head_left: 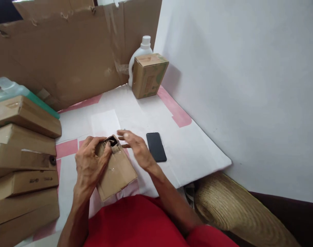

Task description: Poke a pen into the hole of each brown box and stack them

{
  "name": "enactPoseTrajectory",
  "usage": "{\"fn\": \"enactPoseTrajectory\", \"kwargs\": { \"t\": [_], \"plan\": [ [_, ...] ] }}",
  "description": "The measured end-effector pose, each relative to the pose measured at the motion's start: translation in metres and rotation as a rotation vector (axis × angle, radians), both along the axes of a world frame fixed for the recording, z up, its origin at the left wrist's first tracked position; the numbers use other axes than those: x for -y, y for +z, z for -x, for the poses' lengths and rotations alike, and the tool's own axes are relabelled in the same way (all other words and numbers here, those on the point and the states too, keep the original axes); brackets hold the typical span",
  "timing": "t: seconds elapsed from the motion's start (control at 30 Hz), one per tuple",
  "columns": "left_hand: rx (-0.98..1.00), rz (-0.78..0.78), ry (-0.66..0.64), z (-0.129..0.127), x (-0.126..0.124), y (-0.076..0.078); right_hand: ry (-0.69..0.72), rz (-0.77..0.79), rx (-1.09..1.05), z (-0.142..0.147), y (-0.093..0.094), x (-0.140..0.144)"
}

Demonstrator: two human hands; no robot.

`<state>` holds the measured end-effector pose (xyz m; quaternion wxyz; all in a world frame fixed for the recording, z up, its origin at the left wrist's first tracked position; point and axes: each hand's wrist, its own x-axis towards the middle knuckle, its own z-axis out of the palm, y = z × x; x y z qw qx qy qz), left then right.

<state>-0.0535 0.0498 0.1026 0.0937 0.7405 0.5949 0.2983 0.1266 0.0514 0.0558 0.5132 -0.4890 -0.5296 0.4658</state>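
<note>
A small brown cardboard box (117, 173) lies at a slant on the table in front of me. Its far end is torn, with a dark hole (113, 141) and ragged flaps. My left hand (92, 157) is closed on that end from the left, the thumb pressing at the edge of the hole and the fingers along the far side. Just right of the hole, my right hand (135, 147) hovers with its fingers apart and nothing visible in them. A black phone (156, 147) lies flat to the right of this hand.
Several cardboard boxes (25, 206) are stacked at the left, near a green-tinted bottle (38, 103). At the back stand an upright carton (148, 80) and a white jug (143, 49). A white wall (238, 85) borders the right side. Below the table edge lies a rolled woven mat (238, 206).
</note>
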Motion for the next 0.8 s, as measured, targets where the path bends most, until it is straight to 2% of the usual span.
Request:
{"fn": "enactPoseTrajectory", "kwargs": {
  "t": [0.03,0.1,0.17,0.2,0.27,0.33,0.43,0.5,0.57,0.63,0.7,0.73,0.8],
  "plan": [
    [0.007,0.007,-0.003,-0.001,-0.002,0.0,-0.033,0.063,0.049,-0.008,-0.008,-0.002],
    [0.026,0.016,-0.023,-0.002,-0.004,0.0,-0.066,0.213,0.344,-0.018,-0.027,-0.007],
    [0.039,0.025,-0.045,-0.002,-0.006,0.0,-0.017,0.361,0.693,-0.021,-0.046,-0.012],
    [0.041,0.029,-0.056,-0.002,-0.007,0.0,0.018,0.42,0.8,-0.019,-0.055,-0.014],
    [0.043,0.04,-0.072,-0.002,-0.007,0.0,0.05,0.481,0.858,-0.012,-0.07,-0.015],
    [0.068,0.043,-0.074,-0.001,-0.007,-0.001,0.046,0.485,0.824,-0.006,-0.08,-0.016],
    [0.136,0.064,-0.06,0.001,-0.005,-0.002,0.038,0.456,0.741,-0.006,-0.086,-0.018],
    [0.17,0.09,-0.049,0.002,-0.004,-0.002,0.019,0.423,0.676,-0.013,-0.081,-0.018],
    [0.199,0.111,-0.036,0.003,-0.004,-0.002,-0.069,0.363,0.526,-0.021,-0.067,-0.018],
    [0.229,0.124,-0.028,0.003,-0.004,-0.002,-0.205,0.223,0.191,-0.028,-0.046,-0.015],
    [0.244,0.124,-0.031,0.002,-0.005,-0.003,-0.282,0.034,-0.182,-0.029,-0.022,-0.009],
    [0.243,0.12,-0.037,0.001,-0.005,-0.004,-0.276,-0.05,-0.301,-0.027,-0.01,-0.005],
    [0.236,0.114,-0.043,0.0,-0.004,-0.005,-0.22,-0.155,-0.331,-0.02,0.01,0.004]
  ]
}}
